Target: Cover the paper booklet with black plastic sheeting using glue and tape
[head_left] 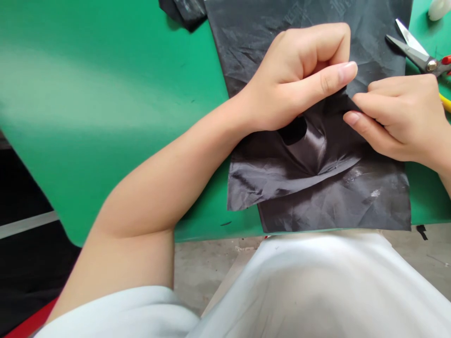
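Black fabric (334, 206) lies in overlapping layers on the green table, creased and shiny. My left hand (306, 70) is closed with the thumb pressed against the curled fingers, gripping a raised part of the upper layer. Close to its right, my right hand (401, 117) pinches the same raised fabric between thumb and bent forefinger. Folds spread down from between the two hands, and a dark round opening or shadow shows under my left wrist. The exact edge held is hidden by my fingers.
Scissors (419, 54) with parted blades lie beyond my right hand, partly over the fabric. A white rounded object (439, 9) sits at the top right. Another dark piece (185, 11) is at the top. The green table (105, 94) ends near my body.
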`<action>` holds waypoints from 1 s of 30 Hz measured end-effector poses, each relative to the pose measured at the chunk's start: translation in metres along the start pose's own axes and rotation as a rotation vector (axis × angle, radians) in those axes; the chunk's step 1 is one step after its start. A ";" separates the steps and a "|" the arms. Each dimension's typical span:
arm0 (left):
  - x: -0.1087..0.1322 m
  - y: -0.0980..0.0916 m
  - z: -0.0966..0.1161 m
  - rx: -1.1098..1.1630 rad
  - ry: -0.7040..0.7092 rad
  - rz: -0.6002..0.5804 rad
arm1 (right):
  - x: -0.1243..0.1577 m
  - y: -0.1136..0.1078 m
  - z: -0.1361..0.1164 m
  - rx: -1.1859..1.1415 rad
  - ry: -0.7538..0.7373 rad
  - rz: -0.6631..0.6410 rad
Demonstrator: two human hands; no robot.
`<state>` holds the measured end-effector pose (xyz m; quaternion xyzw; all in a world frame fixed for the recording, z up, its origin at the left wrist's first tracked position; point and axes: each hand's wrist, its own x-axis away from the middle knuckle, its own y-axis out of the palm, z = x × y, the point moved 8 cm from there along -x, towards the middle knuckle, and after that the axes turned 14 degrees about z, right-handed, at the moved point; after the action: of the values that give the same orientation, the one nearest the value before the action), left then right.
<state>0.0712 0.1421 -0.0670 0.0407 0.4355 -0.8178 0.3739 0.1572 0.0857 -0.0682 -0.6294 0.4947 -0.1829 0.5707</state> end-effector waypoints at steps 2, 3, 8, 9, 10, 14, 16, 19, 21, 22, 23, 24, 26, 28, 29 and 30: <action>-0.001 0.000 -0.002 0.032 -0.036 -0.004 | -0.001 -0.003 -0.001 -0.050 -0.004 0.024; -0.002 0.000 -0.003 0.049 -0.049 -0.001 | -0.001 -0.005 -0.002 -0.075 -0.009 0.042; -0.003 0.000 -0.005 0.015 -0.067 0.004 | -0.001 -0.008 -0.004 -0.157 -0.015 0.077; -0.003 0.001 -0.005 -0.013 -0.054 0.001 | -0.001 -0.007 -0.004 -0.162 -0.010 0.065; -0.003 0.000 -0.004 -0.033 -0.037 0.001 | 0.000 -0.005 -0.002 -0.161 -0.001 0.047; -0.003 -0.002 -0.004 -0.014 -0.032 0.021 | 0.001 0.002 0.003 -0.123 0.037 -0.034; -0.003 -0.002 -0.004 -0.008 -0.045 0.020 | 0.001 0.003 0.004 -0.114 0.032 -0.037; -0.003 0.000 -0.004 -0.002 -0.051 0.020 | 0.000 0.002 0.002 -0.124 0.016 -0.022; -0.003 -0.001 -0.005 0.039 -0.070 0.033 | 0.001 0.002 0.002 -0.130 0.009 -0.018; -0.002 -0.001 -0.006 0.055 -0.083 0.038 | 0.001 0.002 0.002 -0.130 0.001 -0.011; -0.002 -0.001 -0.006 0.056 -0.094 0.040 | 0.001 0.001 0.001 -0.130 -0.013 0.003; -0.002 -0.002 -0.006 0.040 -0.097 0.044 | 0.002 0.000 0.000 -0.130 -0.030 0.018; -0.002 -0.003 -0.006 -0.019 -0.091 0.028 | 0.002 -0.001 -0.002 -0.126 -0.065 0.041; -0.001 -0.002 -0.005 -0.070 -0.073 -0.003 | 0.002 -0.002 -0.004 -0.110 -0.089 0.041; -0.001 -0.001 -0.004 -0.085 -0.063 -0.018 | 0.001 -0.001 -0.005 -0.097 -0.097 0.037; -0.001 -0.001 -0.004 -0.096 -0.053 -0.027 | 0.001 -0.001 -0.005 -0.084 -0.105 0.033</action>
<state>0.0702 0.1458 -0.0690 -0.0048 0.4648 -0.8018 0.3756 0.1539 0.0820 -0.0657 -0.6533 0.4817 -0.1192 0.5718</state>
